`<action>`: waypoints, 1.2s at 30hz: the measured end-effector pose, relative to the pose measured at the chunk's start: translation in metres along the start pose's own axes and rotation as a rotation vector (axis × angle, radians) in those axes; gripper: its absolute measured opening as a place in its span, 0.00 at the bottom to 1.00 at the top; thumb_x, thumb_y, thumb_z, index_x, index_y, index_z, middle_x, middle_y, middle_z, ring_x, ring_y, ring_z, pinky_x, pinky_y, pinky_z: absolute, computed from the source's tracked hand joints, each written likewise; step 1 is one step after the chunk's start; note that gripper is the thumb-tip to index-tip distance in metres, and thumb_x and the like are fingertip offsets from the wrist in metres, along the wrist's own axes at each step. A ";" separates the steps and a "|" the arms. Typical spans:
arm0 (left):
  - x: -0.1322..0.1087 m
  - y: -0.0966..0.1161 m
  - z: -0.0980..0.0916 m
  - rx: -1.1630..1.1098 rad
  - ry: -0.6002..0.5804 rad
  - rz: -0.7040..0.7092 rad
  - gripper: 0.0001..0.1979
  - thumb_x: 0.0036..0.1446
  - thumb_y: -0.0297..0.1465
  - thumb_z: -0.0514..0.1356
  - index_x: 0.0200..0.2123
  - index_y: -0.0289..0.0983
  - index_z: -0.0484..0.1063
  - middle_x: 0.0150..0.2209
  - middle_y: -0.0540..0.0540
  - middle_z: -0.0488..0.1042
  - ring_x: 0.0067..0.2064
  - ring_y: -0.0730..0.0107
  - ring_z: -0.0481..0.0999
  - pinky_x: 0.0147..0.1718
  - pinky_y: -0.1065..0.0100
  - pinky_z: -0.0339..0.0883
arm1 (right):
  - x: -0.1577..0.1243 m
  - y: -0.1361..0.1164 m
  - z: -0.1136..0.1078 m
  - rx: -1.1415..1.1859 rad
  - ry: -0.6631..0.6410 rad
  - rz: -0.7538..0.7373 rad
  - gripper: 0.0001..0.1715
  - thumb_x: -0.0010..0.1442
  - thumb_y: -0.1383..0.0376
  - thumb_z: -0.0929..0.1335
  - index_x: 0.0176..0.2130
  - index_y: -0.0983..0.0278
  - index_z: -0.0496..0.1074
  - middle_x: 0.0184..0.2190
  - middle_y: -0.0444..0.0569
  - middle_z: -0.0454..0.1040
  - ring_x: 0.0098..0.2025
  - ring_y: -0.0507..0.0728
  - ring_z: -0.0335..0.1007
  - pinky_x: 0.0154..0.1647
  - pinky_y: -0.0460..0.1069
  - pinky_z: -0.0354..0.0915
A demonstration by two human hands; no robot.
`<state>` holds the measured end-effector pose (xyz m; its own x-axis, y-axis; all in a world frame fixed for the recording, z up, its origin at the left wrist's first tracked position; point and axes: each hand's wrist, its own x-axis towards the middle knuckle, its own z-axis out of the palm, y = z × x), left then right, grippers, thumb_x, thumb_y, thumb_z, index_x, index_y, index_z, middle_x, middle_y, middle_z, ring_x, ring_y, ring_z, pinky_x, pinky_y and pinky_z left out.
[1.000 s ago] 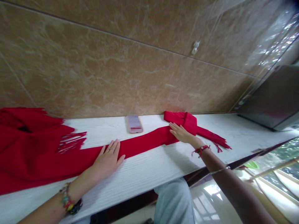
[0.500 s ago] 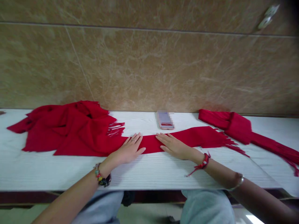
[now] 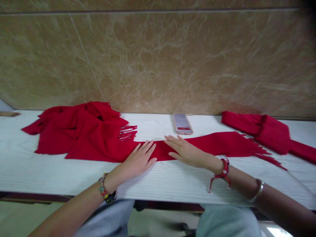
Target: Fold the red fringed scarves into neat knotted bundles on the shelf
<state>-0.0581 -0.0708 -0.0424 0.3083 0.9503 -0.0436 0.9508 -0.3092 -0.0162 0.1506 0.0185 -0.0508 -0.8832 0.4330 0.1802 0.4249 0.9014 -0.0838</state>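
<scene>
One red scarf [image 3: 161,151] flat beneath both hands [image 3: 138,161] [image 3: 189,154].

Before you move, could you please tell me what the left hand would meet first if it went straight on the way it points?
Most likely the right hand, just ahead over the red scarf; the phone seems to lie beyond.

Free tabletop [image 3: 206,124] lies between phone [image 3: 182,125] and folded scarf [image 3: 274,133]; both obstruct sideways passage.

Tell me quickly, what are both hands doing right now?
Left hand: open, palm down on the fringed red scarf.
Right hand: open, palm down over the same scarf, grasping nothing.
</scene>
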 end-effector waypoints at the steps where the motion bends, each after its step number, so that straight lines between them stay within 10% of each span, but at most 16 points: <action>1: 0.000 0.000 0.000 -0.004 -0.016 -0.001 0.27 0.61 0.39 0.40 0.60 0.32 0.46 0.63 0.41 0.44 0.63 0.63 0.42 0.57 0.61 0.42 | 0.003 -0.002 0.000 0.010 -0.008 -0.018 0.30 0.62 0.56 0.55 0.59 0.69 0.52 0.60 0.57 0.50 0.62 0.59 0.42 0.60 0.60 0.45; 30: -0.004 -0.003 -0.006 -0.035 -0.098 -0.043 0.30 0.60 0.42 0.39 0.61 0.31 0.43 0.63 0.40 0.42 0.63 0.64 0.41 0.57 0.61 0.41 | -0.002 0.000 0.003 0.059 -0.067 -0.006 0.30 0.63 0.56 0.52 0.60 0.67 0.49 0.61 0.57 0.49 0.62 0.59 0.41 0.60 0.61 0.45; 36: 0.008 0.003 -0.026 -0.009 -0.120 -0.060 0.25 0.61 0.40 0.40 0.57 0.34 0.56 0.60 0.39 0.53 0.60 0.58 0.51 0.55 0.55 0.46 | -0.022 0.004 -0.021 0.003 0.124 0.024 0.23 0.60 0.60 0.60 0.53 0.66 0.63 0.54 0.56 0.62 0.56 0.60 0.55 0.55 0.57 0.57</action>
<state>-0.0516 -0.0632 -0.0164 0.2459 0.9556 -0.1622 0.9678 -0.2514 -0.0139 0.1757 0.0124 -0.0342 -0.8412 0.4509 0.2984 0.4448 0.8909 -0.0922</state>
